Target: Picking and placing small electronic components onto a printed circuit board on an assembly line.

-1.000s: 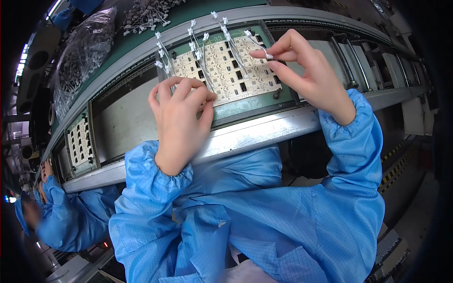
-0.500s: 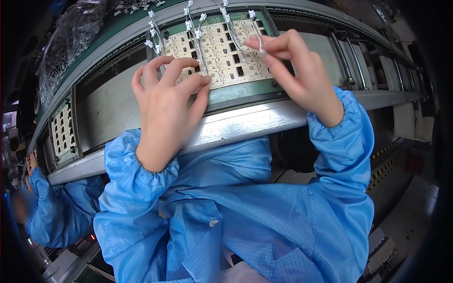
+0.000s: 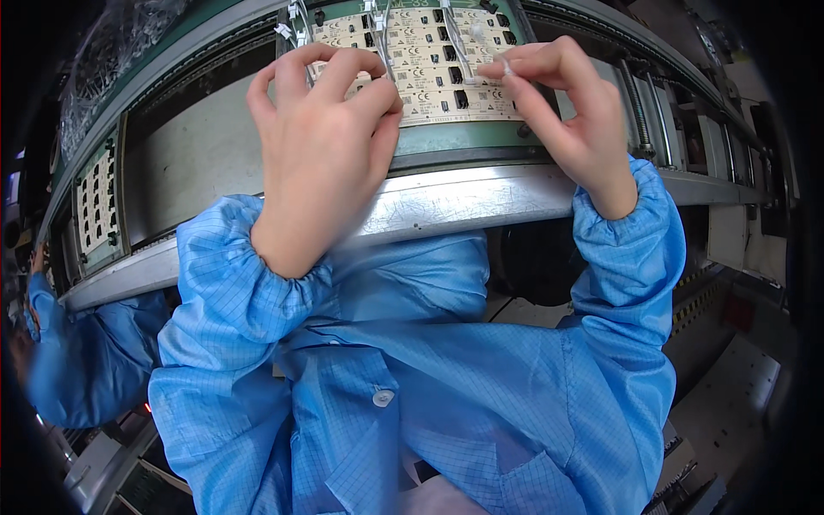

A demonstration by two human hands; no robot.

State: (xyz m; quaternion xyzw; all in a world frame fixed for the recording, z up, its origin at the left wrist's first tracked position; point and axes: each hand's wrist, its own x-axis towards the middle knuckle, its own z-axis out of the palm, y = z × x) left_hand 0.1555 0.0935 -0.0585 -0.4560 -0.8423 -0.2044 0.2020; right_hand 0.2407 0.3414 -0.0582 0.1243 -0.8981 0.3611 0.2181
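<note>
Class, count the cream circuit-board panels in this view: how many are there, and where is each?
2: one circuit-board panel lies at top centre, partly covered by the left hand and right hand; the second panel sits at far left. Others may be hidden.

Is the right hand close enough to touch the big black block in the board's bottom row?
Probably yes: the right hand is nearby, and nothing seems to cover the black block. Its fingertips look busy pinching a white cable end, though.
</note>
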